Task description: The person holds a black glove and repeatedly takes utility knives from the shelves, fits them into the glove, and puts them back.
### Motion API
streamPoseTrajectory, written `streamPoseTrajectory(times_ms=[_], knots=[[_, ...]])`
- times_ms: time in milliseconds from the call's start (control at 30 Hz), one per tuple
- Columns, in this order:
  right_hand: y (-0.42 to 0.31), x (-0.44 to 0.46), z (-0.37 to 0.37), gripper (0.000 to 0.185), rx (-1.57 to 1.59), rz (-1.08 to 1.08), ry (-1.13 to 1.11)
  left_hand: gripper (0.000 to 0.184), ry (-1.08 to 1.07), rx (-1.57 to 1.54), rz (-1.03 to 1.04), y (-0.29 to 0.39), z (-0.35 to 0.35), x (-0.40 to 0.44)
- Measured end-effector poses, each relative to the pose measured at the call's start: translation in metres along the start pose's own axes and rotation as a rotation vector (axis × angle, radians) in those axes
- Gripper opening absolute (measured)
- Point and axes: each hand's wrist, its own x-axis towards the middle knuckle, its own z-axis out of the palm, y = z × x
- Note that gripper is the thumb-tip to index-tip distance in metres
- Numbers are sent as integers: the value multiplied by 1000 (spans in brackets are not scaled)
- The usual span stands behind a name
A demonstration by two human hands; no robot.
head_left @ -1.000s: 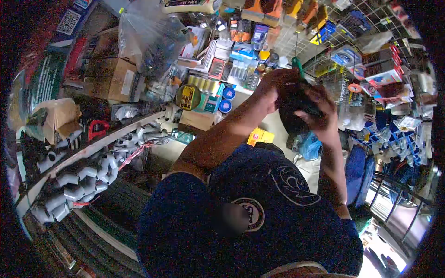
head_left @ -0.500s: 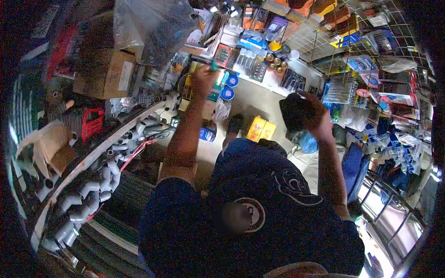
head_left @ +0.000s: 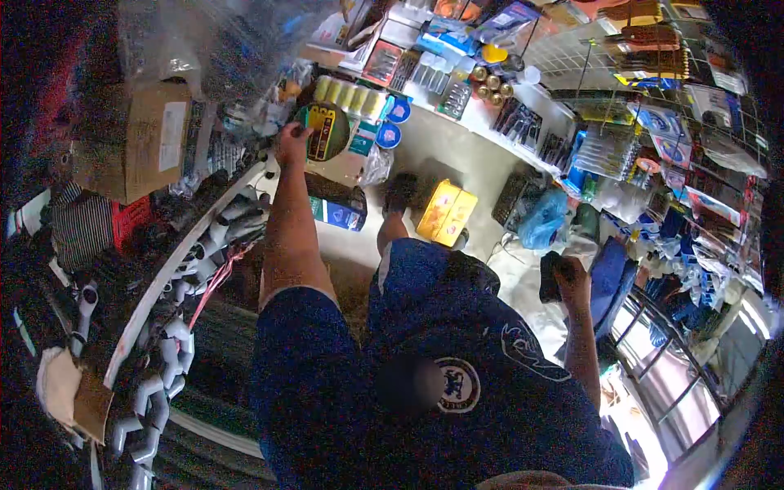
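My left hand (head_left: 291,145) reaches out to the shelf at the upper left, fingers closed at the left edge of a round, green-edged thing (head_left: 341,149). A yellow-and-black pack (head_left: 321,135) shows within its outline. Beside it lie pale yellow rolls (head_left: 347,95) and two blue round tins (head_left: 389,135). Low on the right, my right hand (head_left: 575,282) is closed around a dark object (head_left: 550,276) whose kind I cannot make out. A blue plastic bag (head_left: 542,222) is just above that hand.
A yellow box (head_left: 447,214) stands on the floor by my foot. Grey pipe fittings (head_left: 175,343) line the left side below a pale rail (head_left: 163,273). A cardboard box (head_left: 131,147) sits at the upper left. Packaged goods hang on a wire rack (head_left: 563,65) at the right.
My left hand has moved left and the round green-edged thing now shows clearly. My right hand has come down and to the right with the dark object. The view has shifted slightly.
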Motion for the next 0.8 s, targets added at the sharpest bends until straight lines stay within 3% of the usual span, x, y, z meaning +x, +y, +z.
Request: streamPoseTrajectory(times_ms=[100, 200, 300, 400, 500, 600, 700, 800], knots=[[24, 2, 5, 33, 70, 2, 23, 46, -68, 161, -40, 7, 6, 6], [34, 7, 6, 33, 46, -42, 74, 43, -165, 127, -101, 9, 9, 5], [41, 13, 8, 32, 41, -43, 111, 40, -41, 189, -28, 17, 14, -6], [28, 9, 6, 31, 156, -55, 124, 37, -48, 83, -150, 41, 4, -13], [31, 3, 9, 31, 325, 32, 92, 42, -67, 56, -91, 26, 10, -13], [9, -6, 4, 30, 162, 75, 101, 59, -113, -58, -145, -26, 43, -8], [24, -6, 5, 29, 30, 57, 114, 81, -93, -35, 29, -55, 67, -7], [41, -9, 9, 30, 116, 68, 118, 94, -119, 294, 91, 18, 30, -25]])
